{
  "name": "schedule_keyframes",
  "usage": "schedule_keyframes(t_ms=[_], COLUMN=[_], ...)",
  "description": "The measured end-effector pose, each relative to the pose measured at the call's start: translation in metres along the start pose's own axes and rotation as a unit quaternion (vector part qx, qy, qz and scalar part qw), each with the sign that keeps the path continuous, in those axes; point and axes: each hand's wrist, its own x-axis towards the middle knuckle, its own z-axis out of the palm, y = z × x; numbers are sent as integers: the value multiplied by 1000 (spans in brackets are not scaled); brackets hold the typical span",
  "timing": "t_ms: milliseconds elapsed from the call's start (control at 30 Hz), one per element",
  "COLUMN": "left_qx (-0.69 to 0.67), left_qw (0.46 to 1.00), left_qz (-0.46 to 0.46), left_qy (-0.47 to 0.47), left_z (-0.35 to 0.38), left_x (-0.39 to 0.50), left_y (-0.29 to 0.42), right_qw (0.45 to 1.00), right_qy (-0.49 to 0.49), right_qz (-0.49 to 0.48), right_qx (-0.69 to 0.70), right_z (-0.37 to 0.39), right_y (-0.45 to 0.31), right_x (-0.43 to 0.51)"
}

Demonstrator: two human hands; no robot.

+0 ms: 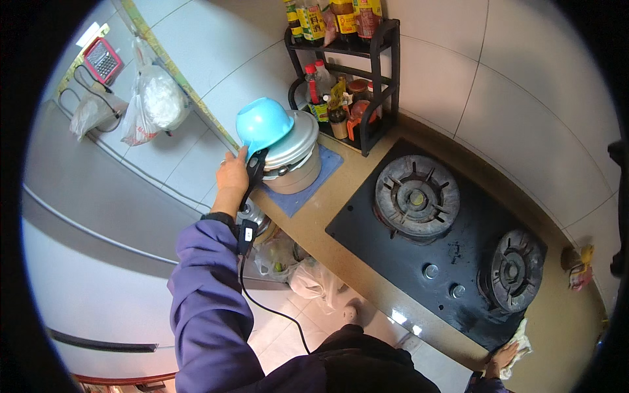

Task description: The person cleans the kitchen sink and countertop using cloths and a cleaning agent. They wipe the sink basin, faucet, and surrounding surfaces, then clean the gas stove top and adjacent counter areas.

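Observation:
My left hand (232, 176) grips the short handle of a light-blue plastic water ladle (263, 122). The ladle rests bowl-up-ended and tilted on the lid of a pressure cooker (292, 179), whose black handle sticks out right beside my fingers. Under the cooker lies a blue cloth (325, 169) on the counter's end. At the lower right, my right hand (503, 356) presses on a whitish rag (522, 344) by the near right corner of the black gas hob (393, 255). The fingers on the rag are partly cut off from clear sight by the viewing angle.
Two burners (417, 196) and two knobs sit on the hob. A black two-tier rack (385, 73) with several sauce bottles and jars stands against the tiled wall. The refrigerator (108, 211) is on the left. Plastic bags (314, 285) lie on the floor below the counter (300, 236).

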Motion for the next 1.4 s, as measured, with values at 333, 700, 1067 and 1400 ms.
schedule_keyframes(t_ms=[333,700,1067,1400], left_qx=[-62,-382,-284,-270], left_qw=[997,888,916,921], left_qz=[55,255,282,279], left_qy=[0,-20,4,-25], left_z=[27,85,135,135], left_x=[-9,-204,-242,-244], left_y=[-25,171,258,257], right_qw=[981,676,564,874], right_qy=[130,-44,-106,35], right_qz=[-108,196,-51,-349], right_qx=[95,709,817,335], right_z=[30,-128,-285,-242], right_y=[26,-59,-242,-283], right_x=[-6,-63,-30,-59])
